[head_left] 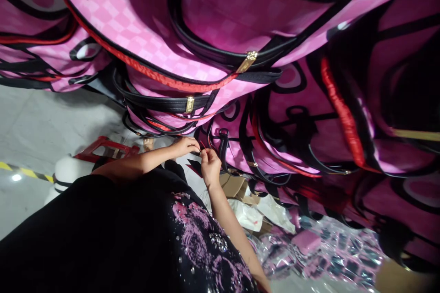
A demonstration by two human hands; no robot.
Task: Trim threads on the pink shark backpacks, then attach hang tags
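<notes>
My left hand (185, 146) is closed in a pinch, its fingertips close to those of my right hand. What it pinches, if anything, is too small to make out. My right hand (211, 165) is also pinched, with a thin red strand (202, 145) sticking up from between thumb and fingers. Just above both hands hang pink checkered bags (172, 55) with red piping and black handles. A gold metal clasp (189, 104) sits on one black handle. To the right of my right hand is another pink bag (233, 142) with a black strap.
More pink bags (343, 78) crowd the right side. Cardboard (237, 187) and plastic-wrapped pink and black goods (343, 247) lie at lower right. On the left floor stand a red frame-like object (106, 147) and a white rounded object (67, 174), near yellow-black tape (25, 171).
</notes>
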